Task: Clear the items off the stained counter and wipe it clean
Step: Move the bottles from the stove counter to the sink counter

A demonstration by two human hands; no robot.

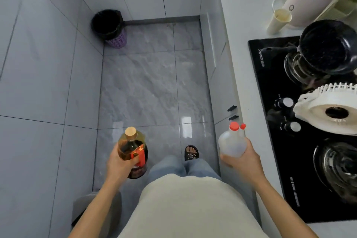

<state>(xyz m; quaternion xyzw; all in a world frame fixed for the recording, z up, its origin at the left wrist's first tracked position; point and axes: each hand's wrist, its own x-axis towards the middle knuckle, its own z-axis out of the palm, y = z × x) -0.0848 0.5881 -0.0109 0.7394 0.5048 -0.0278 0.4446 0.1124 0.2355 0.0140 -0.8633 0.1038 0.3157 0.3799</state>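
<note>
Two bottles are hanging over the floor, both upright with caps pointing up: her left hand is gripping an amber oil bottle, roughly half full, and her right hand is clasping a clear, seemingly empty red-capped bottle beside the desk.

left hand: fingers curled, gripping; right hand: fingers curled, gripping; both forearms extended forward
</note>
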